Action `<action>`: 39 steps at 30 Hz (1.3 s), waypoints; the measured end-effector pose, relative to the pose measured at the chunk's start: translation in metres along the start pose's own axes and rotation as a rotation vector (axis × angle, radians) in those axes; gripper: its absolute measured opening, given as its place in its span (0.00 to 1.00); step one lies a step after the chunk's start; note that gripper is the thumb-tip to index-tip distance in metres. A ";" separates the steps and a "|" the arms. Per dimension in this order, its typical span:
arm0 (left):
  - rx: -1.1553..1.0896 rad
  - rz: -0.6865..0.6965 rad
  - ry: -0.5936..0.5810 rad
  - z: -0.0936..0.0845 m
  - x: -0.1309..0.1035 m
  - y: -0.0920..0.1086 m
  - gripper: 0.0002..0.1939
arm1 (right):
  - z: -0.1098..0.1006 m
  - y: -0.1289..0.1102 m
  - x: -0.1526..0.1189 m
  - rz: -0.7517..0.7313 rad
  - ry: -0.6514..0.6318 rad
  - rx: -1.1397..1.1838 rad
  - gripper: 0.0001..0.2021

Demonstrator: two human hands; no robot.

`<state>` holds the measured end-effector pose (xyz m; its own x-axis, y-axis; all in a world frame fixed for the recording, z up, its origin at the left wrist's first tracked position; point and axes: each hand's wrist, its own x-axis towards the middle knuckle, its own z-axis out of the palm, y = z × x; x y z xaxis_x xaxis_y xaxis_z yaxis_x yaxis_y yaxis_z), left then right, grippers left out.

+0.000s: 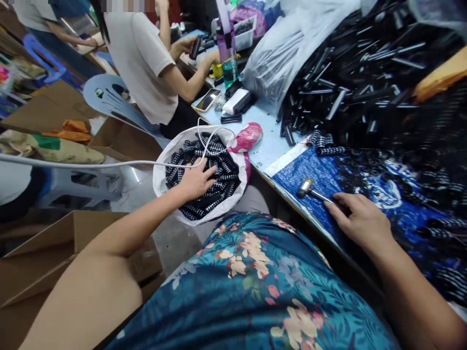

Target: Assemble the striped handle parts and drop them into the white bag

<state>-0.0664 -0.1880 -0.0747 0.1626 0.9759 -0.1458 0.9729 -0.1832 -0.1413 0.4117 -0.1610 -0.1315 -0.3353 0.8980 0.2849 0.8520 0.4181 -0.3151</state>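
My left hand [197,181], fingers spread, rests on black dotted cylinders [222,187] that fill a round container lined with a white bag [160,187]. Whether its fingertips grip any cylinder cannot be made out. On the right, my right hand [359,216] is closed around the dark handle of a small hammer [319,194], whose head lies over a blue plastic sheet [310,170]. More dotted cylinders [330,146] lie on the sheet beyond the hammer. A white cable [138,163] crosses above the container, near my left hand.
Black tubes [350,87] are heaped at the back right, beside a clear plastic bag [284,48]. A seated person [146,63] works at the table ahead. A phone [208,99] and a pink bundle [247,137] lie near the table edge. Cardboard boxes [47,257] stand at the left.
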 end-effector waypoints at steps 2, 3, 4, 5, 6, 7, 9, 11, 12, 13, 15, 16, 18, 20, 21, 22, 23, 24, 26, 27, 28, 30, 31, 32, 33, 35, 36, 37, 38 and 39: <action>-0.039 0.040 -0.045 -0.006 -0.036 0.031 0.27 | 0.001 0.001 -0.001 0.006 -0.003 0.010 0.21; -0.063 0.059 -0.109 -0.005 -0.056 0.045 0.26 | 0.002 0.002 -0.001 0.011 -0.006 0.014 0.21; -0.092 0.040 -0.162 -0.003 -0.073 0.056 0.22 | 0.003 0.003 -0.001 0.018 -0.002 0.017 0.22; -0.120 -0.008 -0.204 0.002 -0.087 0.063 0.15 | 0.005 0.005 -0.002 0.021 0.004 0.019 0.22; -0.132 -0.048 -0.223 0.007 -0.097 0.066 0.10 | 0.007 0.007 -0.002 0.018 0.008 0.021 0.22; -0.140 -0.102 -0.223 0.013 -0.100 0.065 0.09 | 0.008 0.008 -0.002 0.015 0.013 0.021 0.23; -0.137 -0.205 -0.180 0.021 -0.092 0.054 0.14 | 0.010 0.010 -0.002 0.012 0.013 0.009 0.23; -0.136 -0.287 -0.114 0.024 -0.069 0.038 0.18 | 0.008 0.009 -0.001 0.015 -0.002 -0.008 0.22; -0.141 -0.304 -0.084 0.023 -0.054 0.030 0.19 | 0.007 0.008 -0.001 0.018 -0.006 -0.013 0.22; -0.150 -0.305 -0.057 0.022 -0.038 0.022 0.20 | 0.006 0.006 0.000 0.015 -0.015 -0.019 0.22; -0.175 -0.290 -0.012 0.019 -0.009 0.011 0.21 | 0.004 0.004 0.000 0.001 -0.023 -0.036 0.22; -0.190 -0.278 0.009 0.017 0.004 0.006 0.21 | 0.004 0.004 0.001 -0.007 -0.021 -0.047 0.22; -0.215 -0.257 0.062 0.016 0.024 -0.001 0.21 | 0.007 0.005 0.000 -0.017 -0.001 -0.077 0.24; -0.237 -0.243 0.126 0.019 0.035 -0.007 0.21 | 0.011 0.009 0.000 -0.014 0.033 -0.108 0.29; -0.251 -0.235 0.157 0.022 0.038 -0.009 0.21 | 0.014 0.010 0.000 -0.010 0.041 -0.125 0.31; -0.271 -0.224 0.184 0.026 0.039 -0.010 0.20 | 0.015 0.012 0.000 -0.004 0.044 -0.139 0.33; -0.300 -0.206 0.208 0.030 0.038 -0.010 0.20 | 0.017 0.012 0.000 0.002 0.046 -0.149 0.35; -0.334 -0.180 0.231 0.034 0.036 -0.010 0.19 | 0.017 0.012 0.001 0.005 0.042 -0.152 0.35; -0.396 -0.125 0.271 0.042 0.030 -0.007 0.18 | 0.015 0.011 0.002 -0.004 0.036 -0.137 0.35; -0.417 -0.104 0.288 0.045 0.026 -0.006 0.17 | 0.013 0.010 0.003 -0.016 0.035 -0.121 0.34; -0.430 -0.087 0.302 0.047 0.022 -0.004 0.17 | 0.012 0.008 0.003 -0.031 0.031 -0.102 0.33; -0.438 -0.053 0.316 0.047 0.013 -0.002 0.17 | 0.010 0.007 0.005 -0.058 0.015 -0.058 0.31; -0.446 -0.024 0.325 0.044 0.009 0.000 0.18 | 0.009 0.007 0.005 -0.062 0.009 -0.034 0.30; -0.459 0.018 0.338 0.040 0.006 0.002 0.18 | 0.009 0.007 0.005 -0.060 0.006 -0.013 0.29; -0.475 0.074 0.357 0.033 0.004 0.005 0.18 | 0.010 0.007 0.005 -0.051 0.005 0.007 0.28; -0.504 0.205 0.426 0.013 0.005 0.015 0.17 | 0.010 0.006 0.004 -0.028 0.018 0.038 0.26; -0.514 0.264 0.468 0.001 0.009 0.022 0.15 | 0.009 0.004 0.003 -0.019 0.024 0.050 0.25; -0.518 0.310 0.510 -0.012 0.015 0.031 0.14 | 0.008 0.002 0.002 -0.013 0.027 0.059 0.24; -0.522 0.346 0.547 -0.025 0.025 0.042 0.12 | 0.006 -0.001 0.002 -0.008 0.029 0.069 0.22; -0.529 0.377 0.575 -0.037 0.038 0.054 0.11 | 0.005 -0.003 0.003 -0.003 0.025 0.083 0.21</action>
<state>-0.0012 -0.1565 -0.0518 0.4084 0.7960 0.4467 0.7630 -0.5663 0.3115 0.4063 -0.1592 -0.1342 -0.3271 0.8934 0.3079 0.8143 0.4318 -0.3879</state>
